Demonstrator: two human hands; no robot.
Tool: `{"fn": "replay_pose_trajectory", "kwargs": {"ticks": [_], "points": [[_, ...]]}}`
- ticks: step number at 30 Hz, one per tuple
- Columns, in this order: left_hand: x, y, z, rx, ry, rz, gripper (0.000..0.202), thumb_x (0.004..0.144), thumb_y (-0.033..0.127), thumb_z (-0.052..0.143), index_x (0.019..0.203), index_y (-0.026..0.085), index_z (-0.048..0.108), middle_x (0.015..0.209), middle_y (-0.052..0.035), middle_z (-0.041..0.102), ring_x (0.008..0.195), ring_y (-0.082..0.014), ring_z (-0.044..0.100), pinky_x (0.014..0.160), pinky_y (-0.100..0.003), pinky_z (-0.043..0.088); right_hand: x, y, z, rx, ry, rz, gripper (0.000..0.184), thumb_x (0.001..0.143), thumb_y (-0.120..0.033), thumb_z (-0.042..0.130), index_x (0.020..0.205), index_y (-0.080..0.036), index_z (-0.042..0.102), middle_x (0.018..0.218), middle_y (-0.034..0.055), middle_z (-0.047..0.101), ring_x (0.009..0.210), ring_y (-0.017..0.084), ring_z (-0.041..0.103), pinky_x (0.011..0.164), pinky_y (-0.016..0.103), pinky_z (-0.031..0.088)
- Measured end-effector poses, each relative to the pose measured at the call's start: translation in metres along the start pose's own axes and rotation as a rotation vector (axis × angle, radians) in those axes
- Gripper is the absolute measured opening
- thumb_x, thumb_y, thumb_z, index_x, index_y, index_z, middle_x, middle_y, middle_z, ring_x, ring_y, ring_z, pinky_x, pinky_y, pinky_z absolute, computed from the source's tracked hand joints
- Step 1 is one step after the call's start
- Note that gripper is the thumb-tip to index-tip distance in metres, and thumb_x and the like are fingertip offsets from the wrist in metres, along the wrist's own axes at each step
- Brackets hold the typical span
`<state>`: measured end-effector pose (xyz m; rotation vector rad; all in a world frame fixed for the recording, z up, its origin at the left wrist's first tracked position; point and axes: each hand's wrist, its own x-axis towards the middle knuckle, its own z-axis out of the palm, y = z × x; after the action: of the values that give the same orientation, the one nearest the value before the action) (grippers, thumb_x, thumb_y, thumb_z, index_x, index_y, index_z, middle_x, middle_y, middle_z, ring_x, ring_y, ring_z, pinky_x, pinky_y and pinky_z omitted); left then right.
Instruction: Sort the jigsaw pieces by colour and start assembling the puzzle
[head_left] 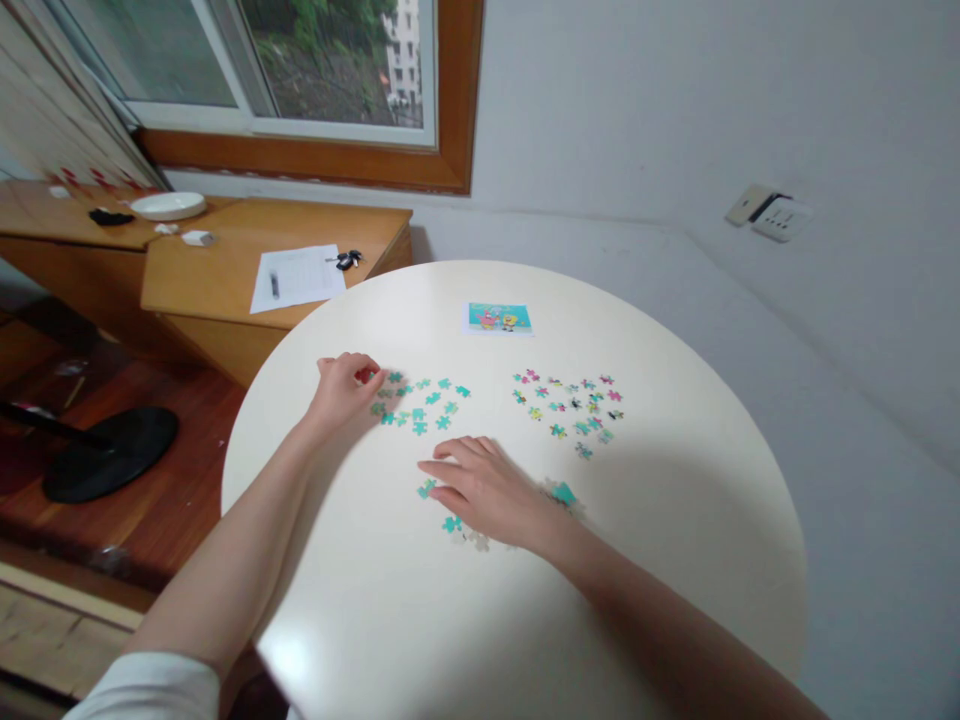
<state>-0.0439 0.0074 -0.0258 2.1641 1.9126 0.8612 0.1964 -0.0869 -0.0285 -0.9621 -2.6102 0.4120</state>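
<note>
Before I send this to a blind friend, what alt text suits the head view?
A person's left hand and right hand are among scattered jigsaw pieces on a rounded white table; a cartoon card lies beyond.

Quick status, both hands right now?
Left hand: curled beside teal pieces; can't tell whether it holds one.
Right hand: open, nothing visibly held.
</note>
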Motion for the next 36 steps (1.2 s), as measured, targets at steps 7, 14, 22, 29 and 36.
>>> {"fn": "replay_pose_trajectory", "kwargs": {"ticks": [7, 14, 22, 29, 36], "points": [[-0.001, 0.004, -0.003, -0.012, 0.100, -0.011, 0.030, 0.080, 0.037, 0.047, 0.056, 0.020, 0.046, 0.056, 0.0017, 0.054, 0.059, -0.0150, 0.051, 0.077, -0.033, 0.036, 0.000, 0.007, 0.011, 0.027, 0.010, -0.011, 0.011, 0.087, -0.026, 0.062, 0.095, -0.024, 0.068, 0.109, 0.0045, 0.065, 0.104, 0.018, 0.056, 0.089, 0.035, 0.036], [-0.001, 0.008, -0.001, -0.027, 0.083, -0.021, 0.031, 0.080, 0.035, 0.047, 0.054, 0.020, 0.042, 0.053, 0.0023, 0.052, 0.057, -0.0146, 0.049, 0.077, -0.033, 0.036, 0.002, 0.007, 0.014, 0.094, 0.002, 0.043, 0.006, 0.088, -0.024, 0.061, 0.092, -0.020, 0.063, 0.106, 0.0051, 0.065, 0.103, 0.018, 0.056, 0.089, 0.035, 0.036], [-0.002, 0.009, 0.004, -0.047, 0.066, -0.008, 0.031, 0.080, 0.038, 0.044, 0.054, 0.021, 0.045, 0.054, 0.0017, 0.052, 0.057, -0.0153, 0.049, 0.076, -0.034, 0.036, 0.002, 0.007, 0.013, 0.115, 0.005, 0.031, 0.007, 0.086, -0.021, 0.063, 0.088, -0.018, 0.057, 0.105, 0.0050, 0.066, 0.103, 0.018, 0.056, 0.089, 0.034, 0.034], [-0.003, 0.010, 0.005, -0.082, 0.069, 0.004, 0.031, 0.080, 0.038, 0.045, 0.054, 0.020, 0.046, 0.053, 0.0020, 0.051, 0.055, -0.0144, 0.049, 0.075, -0.032, 0.037, 0.005, 0.002, 0.007, 0.160, 0.004, 0.010, 0.010, 0.087, -0.015, 0.059, 0.078, -0.018, 0.058, 0.083, 0.0003, 0.070, 0.084, 0.013, 0.060, 0.084, 0.031, 0.034], [-0.005, 0.013, 0.004, -0.213, 0.021, 0.026, 0.029, 0.077, 0.039, 0.046, 0.057, 0.019, 0.051, 0.052, 0.0018, 0.050, 0.054, -0.0131, 0.046, 0.065, -0.029, 0.038, 0.003, 0.006, 0.011, 0.216, 0.096, -0.049, 0.015, 0.086, -0.011, 0.057, 0.075, -0.018, 0.062, 0.075, -0.0008, 0.071, 0.074, 0.011, 0.062, 0.081, 0.029, 0.038]]}}
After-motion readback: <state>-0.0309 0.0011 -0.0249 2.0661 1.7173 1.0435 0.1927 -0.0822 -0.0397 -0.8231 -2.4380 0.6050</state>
